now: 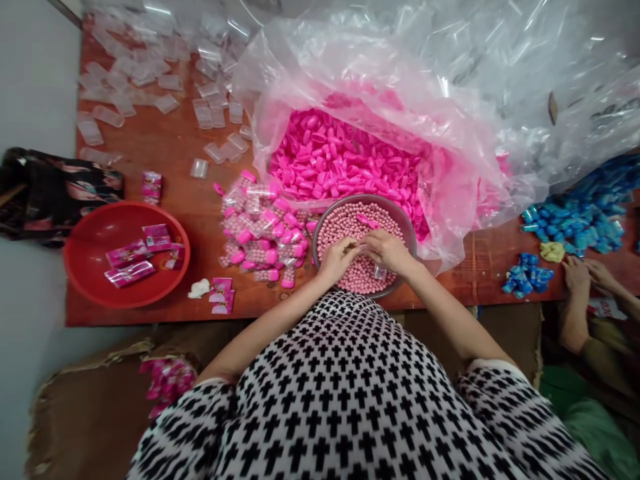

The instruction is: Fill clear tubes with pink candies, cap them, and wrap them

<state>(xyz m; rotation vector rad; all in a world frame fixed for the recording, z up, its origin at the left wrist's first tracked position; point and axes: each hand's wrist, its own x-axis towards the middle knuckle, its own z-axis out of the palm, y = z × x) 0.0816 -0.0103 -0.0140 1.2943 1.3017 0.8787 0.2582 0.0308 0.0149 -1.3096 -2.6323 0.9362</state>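
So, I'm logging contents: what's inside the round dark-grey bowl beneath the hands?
The bowl holds small round pink balls, topped by a bright-pink plastic piece and a clear plastic piece. The left hand and right hand hide some; the bottom is covered.

The left edge of a reddish-brown wooden table is flanked by a plain pale-grey wall, on which a dark strip is seen near the far left corner. Below the front edge, towards its left end, a ragged-rimmed brown carton is placed. White light is reflected in streaks towards the far edge
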